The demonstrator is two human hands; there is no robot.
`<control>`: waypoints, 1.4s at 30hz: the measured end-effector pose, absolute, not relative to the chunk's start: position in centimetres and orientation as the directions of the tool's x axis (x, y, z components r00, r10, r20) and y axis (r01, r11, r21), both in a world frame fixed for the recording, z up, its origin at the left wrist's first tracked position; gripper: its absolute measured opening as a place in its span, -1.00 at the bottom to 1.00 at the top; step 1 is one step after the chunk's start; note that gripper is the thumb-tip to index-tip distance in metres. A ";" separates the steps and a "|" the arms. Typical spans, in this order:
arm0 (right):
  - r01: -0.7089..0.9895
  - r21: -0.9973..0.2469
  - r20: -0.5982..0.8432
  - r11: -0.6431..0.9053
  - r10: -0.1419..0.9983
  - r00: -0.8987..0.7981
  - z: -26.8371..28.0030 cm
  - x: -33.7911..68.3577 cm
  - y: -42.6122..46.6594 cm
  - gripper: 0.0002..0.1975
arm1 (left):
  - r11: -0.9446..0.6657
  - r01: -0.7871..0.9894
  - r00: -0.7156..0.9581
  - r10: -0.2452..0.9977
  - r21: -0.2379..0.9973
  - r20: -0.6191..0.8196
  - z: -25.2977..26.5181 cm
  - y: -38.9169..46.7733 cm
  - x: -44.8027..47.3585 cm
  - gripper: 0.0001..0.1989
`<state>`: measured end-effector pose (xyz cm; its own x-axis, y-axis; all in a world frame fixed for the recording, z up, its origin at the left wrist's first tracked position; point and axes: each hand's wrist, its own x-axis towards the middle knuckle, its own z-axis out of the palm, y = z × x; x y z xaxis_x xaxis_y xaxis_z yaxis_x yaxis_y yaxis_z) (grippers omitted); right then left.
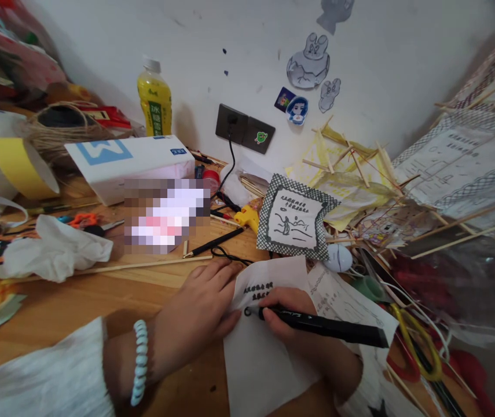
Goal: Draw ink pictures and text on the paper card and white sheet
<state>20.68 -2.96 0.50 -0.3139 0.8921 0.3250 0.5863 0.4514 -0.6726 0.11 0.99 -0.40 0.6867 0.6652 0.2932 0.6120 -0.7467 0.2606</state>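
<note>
Standing behind a white box (147,155), contents hidden, is a capped bottle (156,95). The right hand (293,298) clamps a black marker (334,329), tip at the sheet (260,368) on the table (186,385); the left hand (197,298) lies palm down, fingers together, at the sheet's left edge. Beyond sits a crosshatch-bordered drawing (297,220).

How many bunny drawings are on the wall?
2. The larger bunny pokes out of a cracked shell; the smaller bunny is below it, to the right. A grey shape higher up is cut off by the picture's edge; I can't tell what it is.
</note>
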 end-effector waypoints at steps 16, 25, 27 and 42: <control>0.307 -0.906 0.314 0.293 0.949 0.022 0.0 21.3 -2.0 -0.96 | -0.759 0.580 0.688 0.651 0.295 0.321 -0.6 1.2 -0.3 -0.60; 0.591 -0.728 0.296 0.346 0.937 -0.183 -0.3 20.4 -1.7 -0.89 | -0.746 0.618 0.697 0.666 0.249 0.265 -0.6 0.9 -0.1 -0.49; 0.620 -0.690 0.311 0.372 0.927 -0.210 -0.6 20.6 -1.7 -0.88 | -0.743 0.620 0.695 0.669 0.252 0.263 -0.6 0.9 -0.1 -0.48; 0.609 -0.620 0.374 0.495 0.868 -0.326 -1.1 20.9 -1.3 -0.90 | -0.760 0.619 0.698 0.648 0.197 0.304 -0.8 0.8 -0.1 -0.51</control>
<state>20.89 -1.32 -1.06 -0.3260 0.8683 0.3737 0.6088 0.4953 -0.6197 -0.09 0.79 -0.77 0.6984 0.6479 0.3042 0.6192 -0.7600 0.1972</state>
